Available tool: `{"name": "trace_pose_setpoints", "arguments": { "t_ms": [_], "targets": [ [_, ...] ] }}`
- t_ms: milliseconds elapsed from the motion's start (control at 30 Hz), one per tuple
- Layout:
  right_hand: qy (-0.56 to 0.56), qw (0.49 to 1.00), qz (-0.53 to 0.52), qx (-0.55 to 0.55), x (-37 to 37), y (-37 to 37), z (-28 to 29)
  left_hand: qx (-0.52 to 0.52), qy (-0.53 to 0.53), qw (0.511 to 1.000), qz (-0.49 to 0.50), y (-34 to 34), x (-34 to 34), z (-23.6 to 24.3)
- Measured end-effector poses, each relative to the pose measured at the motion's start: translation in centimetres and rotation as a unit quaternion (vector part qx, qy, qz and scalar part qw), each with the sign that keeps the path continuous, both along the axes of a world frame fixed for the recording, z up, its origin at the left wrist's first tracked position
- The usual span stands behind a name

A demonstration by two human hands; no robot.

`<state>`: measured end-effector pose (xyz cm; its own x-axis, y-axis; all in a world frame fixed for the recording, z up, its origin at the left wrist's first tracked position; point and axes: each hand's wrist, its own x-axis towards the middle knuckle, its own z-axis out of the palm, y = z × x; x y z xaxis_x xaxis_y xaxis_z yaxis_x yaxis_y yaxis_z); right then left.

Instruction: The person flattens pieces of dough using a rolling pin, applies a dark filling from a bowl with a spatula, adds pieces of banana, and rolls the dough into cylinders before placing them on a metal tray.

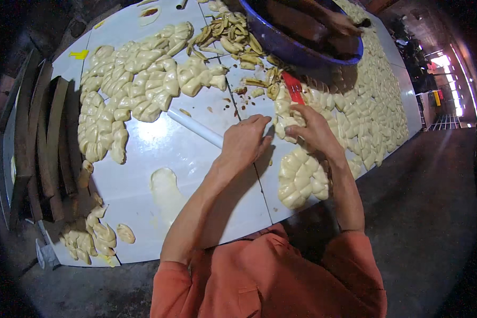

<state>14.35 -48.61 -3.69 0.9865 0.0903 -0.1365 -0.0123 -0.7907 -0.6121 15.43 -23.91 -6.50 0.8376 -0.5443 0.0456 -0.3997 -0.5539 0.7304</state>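
Observation:
My left hand (245, 139) hovers over the white tabletop, its fingers bent and thumb apart, with nothing visible in it. To its right, my right hand (317, 131) reaches over a strip of pale, glossy dough pieces (284, 119). Its thumb and fingers are spread at the edge of the pieces. Nearer my body lies a rounded cluster of dough pieces (302, 179) pressed side by side. A red flat scraper (293, 88) rests just beyond my right hand. Left of my left hand lies a white rod (193, 126), its near end partly hidden by my wrist.
A blue basin (302, 45) with brown contents stands at the far side, beside a heap of brownish-yellow strips (233, 34). Dough pieces (138, 79) cover the left; more (373, 100) cover the right. Dark trays (47, 138) lean at the left edge. A pale smear (165, 193) marks the table.

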Motion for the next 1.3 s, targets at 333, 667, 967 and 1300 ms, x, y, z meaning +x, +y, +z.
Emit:
{"name": "trace_pose_setpoints", "arguments": {
  "t_ms": [333,667,967,1300],
  "targets": [
    [0.109,0.983,-0.056,0.137,0.4,-1.0,4.3,-0.069,-0.079,0.994,0.031,-6.0,0.5,-3.3],
    [0.093,0.884,-0.103,0.446,-1.6,-1.0,7.0,-0.096,-0.042,0.992,0.074,-4.8,-0.5,-0.9],
    [0.088,0.958,-0.040,0.271,-1.7,8.4,4.8,-0.375,0.380,0.841,0.087,4.8,-2.1,1.7],
    [0.250,0.879,0.042,0.403,-2.2,18.2,2.6,-0.271,0.162,0.928,0.197,14.8,-7.6,1.9]
  ]
}}
